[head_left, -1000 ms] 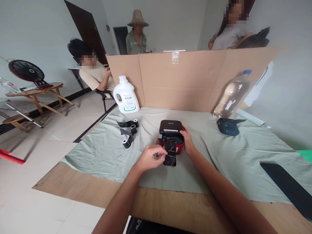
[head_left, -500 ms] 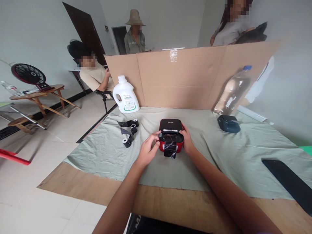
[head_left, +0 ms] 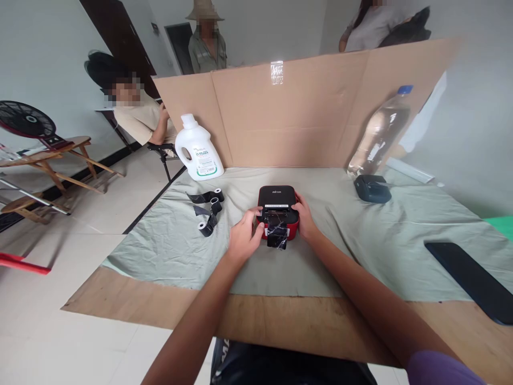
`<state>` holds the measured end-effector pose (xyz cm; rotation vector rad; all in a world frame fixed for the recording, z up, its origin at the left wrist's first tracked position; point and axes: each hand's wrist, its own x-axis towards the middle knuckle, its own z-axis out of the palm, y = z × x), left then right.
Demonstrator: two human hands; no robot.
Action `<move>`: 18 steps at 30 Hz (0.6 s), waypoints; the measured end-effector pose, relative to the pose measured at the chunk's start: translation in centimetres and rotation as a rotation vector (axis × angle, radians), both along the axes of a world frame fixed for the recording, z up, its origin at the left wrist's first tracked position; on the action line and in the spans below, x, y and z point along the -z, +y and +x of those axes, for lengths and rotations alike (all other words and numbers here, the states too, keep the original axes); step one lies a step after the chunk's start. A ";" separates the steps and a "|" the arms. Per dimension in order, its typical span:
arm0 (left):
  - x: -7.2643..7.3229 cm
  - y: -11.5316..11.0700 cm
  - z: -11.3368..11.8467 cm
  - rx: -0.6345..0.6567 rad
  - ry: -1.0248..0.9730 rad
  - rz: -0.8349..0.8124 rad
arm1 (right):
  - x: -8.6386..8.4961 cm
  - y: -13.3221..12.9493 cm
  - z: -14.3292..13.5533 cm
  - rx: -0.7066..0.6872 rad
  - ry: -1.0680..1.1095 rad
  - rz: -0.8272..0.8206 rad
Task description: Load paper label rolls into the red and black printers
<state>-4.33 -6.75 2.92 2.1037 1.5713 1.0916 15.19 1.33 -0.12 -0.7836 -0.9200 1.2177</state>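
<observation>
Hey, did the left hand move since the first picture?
Yes. Judged against the black rolls, the left hand moved forward and slightly left, from the dark strip to the left side of the red-and-black machine.

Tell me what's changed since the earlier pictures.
The left hand has come away from the black strip and moved forward to the left side of the red-and-black device. The strip's free end now sits closer to the device's front. The right hand stays at the device's right side; the black rolls and white jug remain in place.
</observation>
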 end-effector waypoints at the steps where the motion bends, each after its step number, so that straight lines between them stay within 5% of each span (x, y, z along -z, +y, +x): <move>1: 0.0 0.1 0.0 -0.001 0.004 0.009 | 0.0 0.0 0.0 0.003 0.001 -0.005; 13: 2.0 0.8 0.2 0.044 -0.278 0.077 | 0.1 -0.5 0.0 0.053 -0.095 0.007; 18: 2.0 1.5 0.4 0.026 -0.535 -0.136 | -0.4 -2.5 2.1 -0.015 -0.319 0.049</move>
